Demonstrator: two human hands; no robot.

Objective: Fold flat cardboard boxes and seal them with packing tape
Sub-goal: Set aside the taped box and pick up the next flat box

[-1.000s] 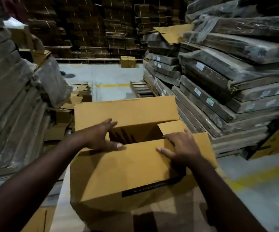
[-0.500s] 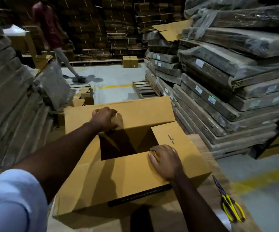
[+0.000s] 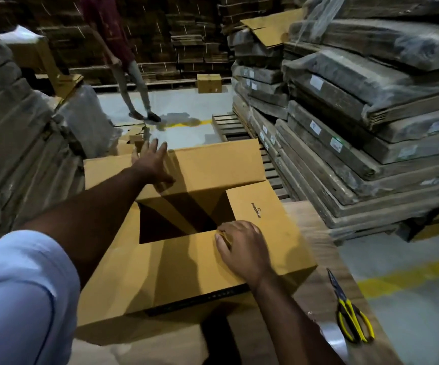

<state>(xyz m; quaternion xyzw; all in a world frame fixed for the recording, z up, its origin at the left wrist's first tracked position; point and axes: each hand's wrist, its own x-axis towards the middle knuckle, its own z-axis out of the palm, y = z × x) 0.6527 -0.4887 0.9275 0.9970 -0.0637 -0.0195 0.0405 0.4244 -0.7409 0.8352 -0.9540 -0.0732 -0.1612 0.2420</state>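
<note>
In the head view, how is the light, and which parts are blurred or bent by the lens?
Head view: dim warehouse light; the left hand casts a hard shadow on the far flap of the box; the walking person is motion-blurred; the wide lens bows the cardboard stacks at the edges; the scissors stay sharp.

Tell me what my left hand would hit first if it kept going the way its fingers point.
Probably nothing close: the left hand points past the far flap, toward small boxes on the floor, though depth is unclear.

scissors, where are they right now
In the head view, the yellow-handled scissors lie on the table at lower right, beside the tape roll, right of the box.
</note>
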